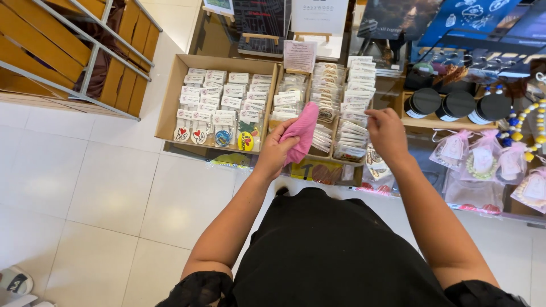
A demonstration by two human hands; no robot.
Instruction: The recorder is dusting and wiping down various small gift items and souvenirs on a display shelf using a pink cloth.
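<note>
Close in, a person in black stands on white floor tiles [102,187] and both arms reach out to a shop display. The left hand [277,152] is closed around a pink cloth [301,133] — the cloth hangs over the front of the packet rows. The right hand [387,132] has its fingers pinched on the top of a small packet [355,116] in the middle rows; I cannot tell if the packet is lifted out or only touched. It looks like cleaning or tidying part way through — the rows look neat, but nothing shows which ones are done. Left of the hands sits a cardboard box [170,96] full of small packets and round badges. Further right are black jars [455,105] on a shelf and pink bags [483,156] with beads. At the far back stand signs [318,17].
</note>
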